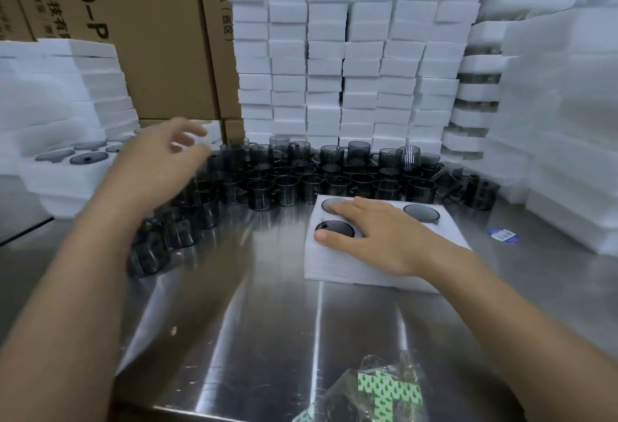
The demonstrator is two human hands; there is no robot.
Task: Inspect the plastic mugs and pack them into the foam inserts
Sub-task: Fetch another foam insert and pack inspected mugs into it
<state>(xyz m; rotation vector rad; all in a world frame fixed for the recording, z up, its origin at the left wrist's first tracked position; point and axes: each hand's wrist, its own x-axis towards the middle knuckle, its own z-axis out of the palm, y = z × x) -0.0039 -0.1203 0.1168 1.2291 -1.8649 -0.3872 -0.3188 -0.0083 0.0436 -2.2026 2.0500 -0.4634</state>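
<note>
Foam insert [351,271] is touched by right hand [378,231] laid flat, fingers straight, nothing gripped | left hand [157,157] held up left of insert, blurry, fingers loose, nothing held | loose mugs [284,187] crowded behind and left of insert | packed mugs [420,212] seated in insert holes

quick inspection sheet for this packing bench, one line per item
surface: steel table, shiny, with faint scuffs
job's things: foam insert with dark mugs showing in three holes; loose mugs massed along the back and left
clutter: clear bag with green-and-white contents at the near edge; blue sticker right of the insert
hands: right hand flat on the insert, fingers straight; left hand blurred, above the loose mugs, holding nothing
cables: nothing seen
surroundings: white foam stacks behind and on both sides; cardboard boxes at back left
</note>
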